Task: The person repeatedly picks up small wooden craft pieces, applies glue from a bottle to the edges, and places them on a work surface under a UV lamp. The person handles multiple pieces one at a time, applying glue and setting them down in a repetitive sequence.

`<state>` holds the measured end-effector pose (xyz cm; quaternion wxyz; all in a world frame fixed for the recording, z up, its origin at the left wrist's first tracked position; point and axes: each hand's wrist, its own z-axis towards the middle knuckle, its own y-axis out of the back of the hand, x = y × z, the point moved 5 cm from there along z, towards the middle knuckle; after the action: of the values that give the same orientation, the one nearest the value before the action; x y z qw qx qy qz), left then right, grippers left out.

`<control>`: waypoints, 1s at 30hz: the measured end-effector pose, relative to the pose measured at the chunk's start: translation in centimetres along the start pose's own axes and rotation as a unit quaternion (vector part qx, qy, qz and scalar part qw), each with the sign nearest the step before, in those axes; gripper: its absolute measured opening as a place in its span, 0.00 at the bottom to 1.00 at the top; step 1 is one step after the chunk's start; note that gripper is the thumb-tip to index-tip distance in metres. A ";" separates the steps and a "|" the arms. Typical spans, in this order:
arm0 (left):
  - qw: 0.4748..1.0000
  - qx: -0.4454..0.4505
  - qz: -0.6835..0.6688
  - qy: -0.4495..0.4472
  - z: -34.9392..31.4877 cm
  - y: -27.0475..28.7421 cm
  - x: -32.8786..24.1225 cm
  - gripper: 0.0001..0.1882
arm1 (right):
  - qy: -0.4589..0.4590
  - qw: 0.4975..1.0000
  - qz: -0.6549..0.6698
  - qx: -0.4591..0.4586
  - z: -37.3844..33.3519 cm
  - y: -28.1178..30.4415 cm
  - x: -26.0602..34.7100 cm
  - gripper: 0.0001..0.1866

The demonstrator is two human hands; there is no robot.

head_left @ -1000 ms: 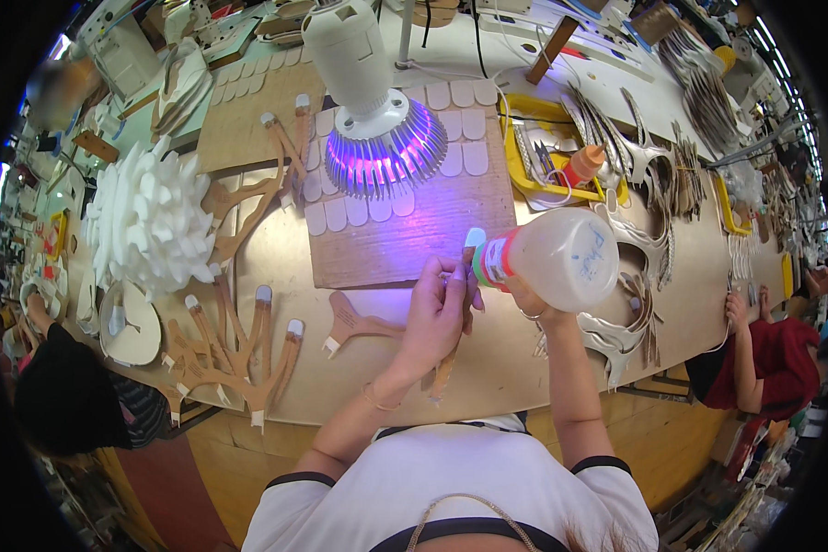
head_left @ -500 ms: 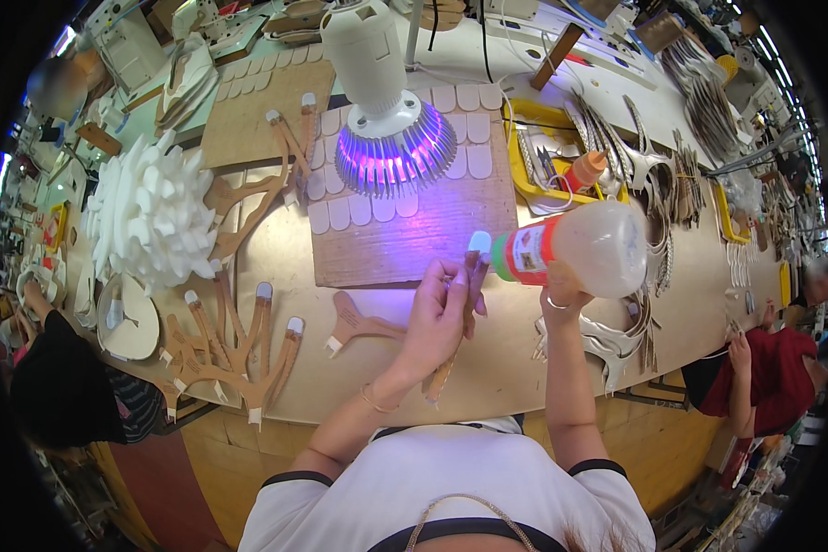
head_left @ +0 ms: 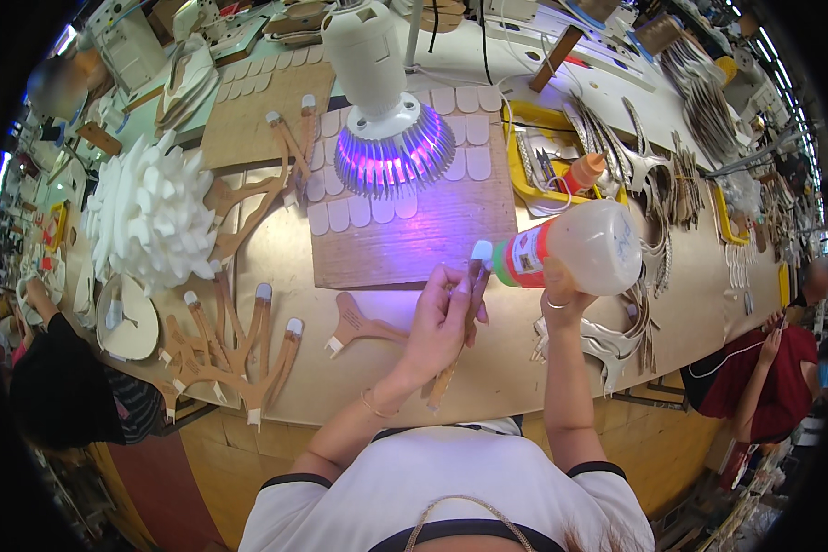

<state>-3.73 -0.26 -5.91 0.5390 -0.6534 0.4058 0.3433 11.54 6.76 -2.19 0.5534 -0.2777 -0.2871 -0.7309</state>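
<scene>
My left hand (head_left: 440,322) pinches a narrow tan leather strap (head_left: 445,379) near its upper end, which carries a rounded white tip (head_left: 481,249). My right hand (head_left: 566,299) wraps around a translucent squeeze bottle (head_left: 603,247) with a red label and a green end. The bottle lies tilted, its green end pointing left right beside the strap's white tip; I cannot tell whether they touch. A forked tan strap piece (head_left: 351,322) rests on the table left of my left hand. Further left lie several similar strap pieces (head_left: 258,368) with white tips.
A lamp (head_left: 396,147) glowing purple hangs over a brown board (head_left: 386,258) bearing rows of rounded pale tabs. White foam-like pieces (head_left: 152,216) are heaped at left. A yellow tray (head_left: 524,179) with tools and an orange-capped bottle (head_left: 584,172) stands right. Co-workers sit at both sides.
The bottle and the strap's tip have shifted very slightly, still side by side. At the right, the co-worker's hand has moved and a pale cord now shows there.
</scene>
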 end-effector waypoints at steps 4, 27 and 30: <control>1.000 -0.014 0.015 0.002 0.1 0.3 -0.1 0.08 | -0.066 0.996 0.063 -0.018 0.0 0.7 -0.3 0.32; 0.937 -0.074 0.329 -0.089 -0.3 -0.1 -1.4 0.04 | 0.036 0.983 -0.107 0.147 -1.7 -1.2 -3.2 0.30; 0.954 -0.068 0.286 -0.065 -0.5 -0.2 -1.1 0.04 | 0.014 0.996 -0.067 0.060 -1.1 0.4 -4.7 0.27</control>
<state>-4.00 -0.51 -4.77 0.3977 -0.5217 0.5153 0.5515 12.93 8.89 -6.30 0.5230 -0.2140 -0.3400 -0.7517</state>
